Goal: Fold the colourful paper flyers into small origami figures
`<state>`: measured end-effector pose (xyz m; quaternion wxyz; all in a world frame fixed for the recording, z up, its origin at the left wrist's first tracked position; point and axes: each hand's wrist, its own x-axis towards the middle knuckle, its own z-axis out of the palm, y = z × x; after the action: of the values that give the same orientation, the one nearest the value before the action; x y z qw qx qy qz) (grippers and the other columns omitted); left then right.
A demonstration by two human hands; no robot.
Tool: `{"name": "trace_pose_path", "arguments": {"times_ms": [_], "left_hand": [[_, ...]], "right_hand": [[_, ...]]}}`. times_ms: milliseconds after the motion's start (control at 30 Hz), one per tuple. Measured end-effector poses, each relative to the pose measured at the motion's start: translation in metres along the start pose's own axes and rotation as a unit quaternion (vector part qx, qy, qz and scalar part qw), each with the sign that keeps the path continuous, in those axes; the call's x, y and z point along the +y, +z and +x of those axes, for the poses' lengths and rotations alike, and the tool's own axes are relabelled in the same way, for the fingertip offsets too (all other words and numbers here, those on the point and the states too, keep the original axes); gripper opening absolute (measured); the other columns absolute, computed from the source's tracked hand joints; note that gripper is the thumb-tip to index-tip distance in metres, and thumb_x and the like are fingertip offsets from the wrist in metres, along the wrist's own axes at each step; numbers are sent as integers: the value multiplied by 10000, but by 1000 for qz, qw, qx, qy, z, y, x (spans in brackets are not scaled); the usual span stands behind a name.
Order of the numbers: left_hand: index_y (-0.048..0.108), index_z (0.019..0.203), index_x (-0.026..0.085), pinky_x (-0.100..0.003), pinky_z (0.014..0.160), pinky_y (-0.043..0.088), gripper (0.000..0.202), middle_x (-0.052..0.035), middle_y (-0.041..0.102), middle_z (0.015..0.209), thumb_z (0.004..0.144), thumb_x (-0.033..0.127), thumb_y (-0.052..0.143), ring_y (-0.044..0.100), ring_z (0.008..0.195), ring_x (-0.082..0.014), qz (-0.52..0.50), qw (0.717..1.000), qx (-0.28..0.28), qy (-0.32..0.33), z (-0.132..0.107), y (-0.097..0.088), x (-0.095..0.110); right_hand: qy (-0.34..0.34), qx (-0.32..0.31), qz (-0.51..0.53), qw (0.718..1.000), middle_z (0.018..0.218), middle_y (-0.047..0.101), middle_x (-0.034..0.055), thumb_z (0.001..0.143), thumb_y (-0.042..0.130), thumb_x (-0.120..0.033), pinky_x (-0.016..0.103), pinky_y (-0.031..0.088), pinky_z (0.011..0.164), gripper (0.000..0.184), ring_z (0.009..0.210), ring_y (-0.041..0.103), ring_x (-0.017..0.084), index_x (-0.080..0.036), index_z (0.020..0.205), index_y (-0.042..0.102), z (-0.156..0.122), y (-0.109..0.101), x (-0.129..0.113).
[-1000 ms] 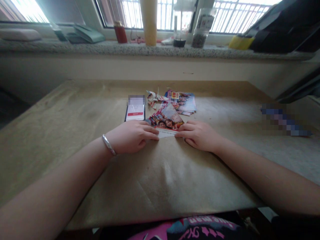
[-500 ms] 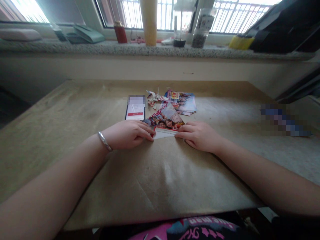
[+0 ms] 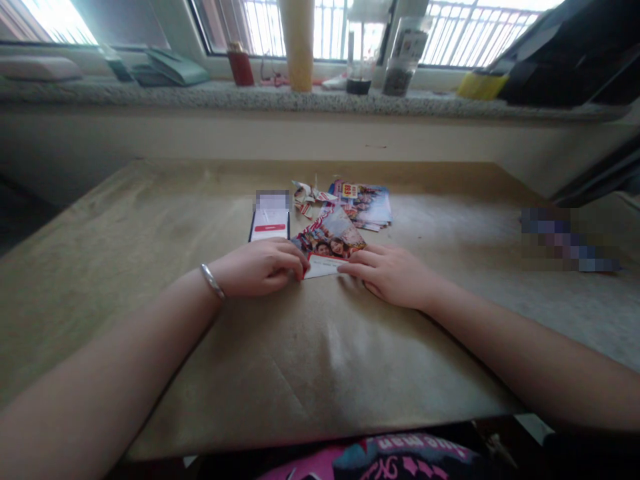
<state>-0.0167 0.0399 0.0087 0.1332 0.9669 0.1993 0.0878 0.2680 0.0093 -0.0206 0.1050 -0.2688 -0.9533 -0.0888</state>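
Observation:
A folded colour-printed paper flyer (image 3: 333, 241) lies on the table, a white strip folded up along its near edge. My left hand (image 3: 265, 267), with a silver bangle at the wrist, is closed on the flyer's left corner, fingers bent. On the other side, my right hand (image 3: 395, 275) holds the right corner; its index finger lies along the white strip. The right thumb is partly hidden under the fingers. Just behind the left hand is a phone (image 3: 270, 230) with a lit screen. Behind the flyer sits a folded striped paper piece (image 3: 310, 197).
A stack of printed flyers (image 3: 373, 203) lies behind the right hand. The table (image 3: 225, 373) has a smooth tan cover. On the stone windowsill (image 3: 195, 97) stand a red bottle (image 3: 241, 65), a tall yellow cylinder (image 3: 299, 47) and clear containers. A blurred-out item (image 3: 565, 240) lies far right.
My right index finger has moved left along the white strip. My left fingers have curled in more at the left corner, and that hand has shifted slightly.

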Motion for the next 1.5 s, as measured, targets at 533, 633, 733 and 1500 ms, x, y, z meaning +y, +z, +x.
{"name": "trace_pose_path", "arguments": {"times_ms": [533,633,733,1500], "left_hand": [[659,1125,290,-343,885,463,400,-46,616,1079,828,132,444,554,957,-194,106,994,-11,8,3,4,9],[673,1105,299,-324,897,463,400,-29,630,1088,843,125,424,560,970,-183,86,996,-11,9,2,2,7],[694,1063,292,-322,908,463,385,-23,638,1093,860,133,408,568,972,-177,61,998,-7,3,1,2,3],[739,873,242,-316,923,469,335,-25,678,1103,840,137,422,603,1000,-171,-42,999,12,1,-4,2,-7]], "right_hand": [[10,-11,16,1000,1091,631,65,829,474,-105,295,421,722,340,959,539,202,-239,1088,646,-3,-1,7],[12,-6,24,1000,1099,643,65,828,466,-101,291,426,738,335,959,549,195,-225,1076,653,-7,-2,10],[14,-8,33,999,1065,655,72,821,460,-96,288,432,740,337,947,561,191,-209,1067,660,-8,-3,11],[61,4,71,996,937,719,18,754,462,-62,262,451,690,336,801,647,166,-232,851,735,-26,-8,34]]}}
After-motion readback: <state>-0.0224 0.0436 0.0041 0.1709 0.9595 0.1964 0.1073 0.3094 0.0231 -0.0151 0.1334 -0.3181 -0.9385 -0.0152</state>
